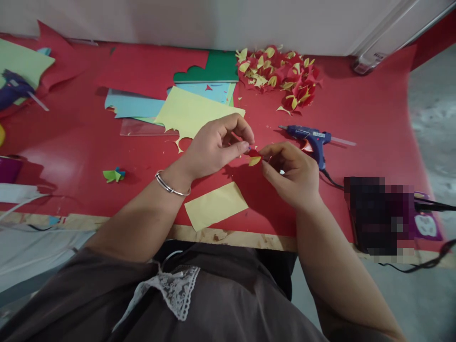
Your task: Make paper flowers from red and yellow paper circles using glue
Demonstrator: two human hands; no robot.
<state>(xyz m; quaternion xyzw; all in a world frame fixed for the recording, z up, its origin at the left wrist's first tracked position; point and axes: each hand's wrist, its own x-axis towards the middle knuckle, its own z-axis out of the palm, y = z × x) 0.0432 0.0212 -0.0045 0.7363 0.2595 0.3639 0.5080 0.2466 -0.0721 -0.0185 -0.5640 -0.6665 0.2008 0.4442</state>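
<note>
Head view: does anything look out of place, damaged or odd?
Mildly: one green-and-blue piece lies alone at left, while the held piece and the back pile show red and yellow. Pixelation at right hides what lies there.

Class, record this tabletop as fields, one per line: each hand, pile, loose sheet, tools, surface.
Left hand: fingertips at a small red-and-yellow paper piece; grip unclear
Right hand: pinching that piece
Pile: red-and-yellow cutouts, beyond the hands
Loose sheet: yellow paper rectangle, near table edge
Tools: blue glue gun beyond right hand; another glue gun, far left
Surface: red tabletop
</note>
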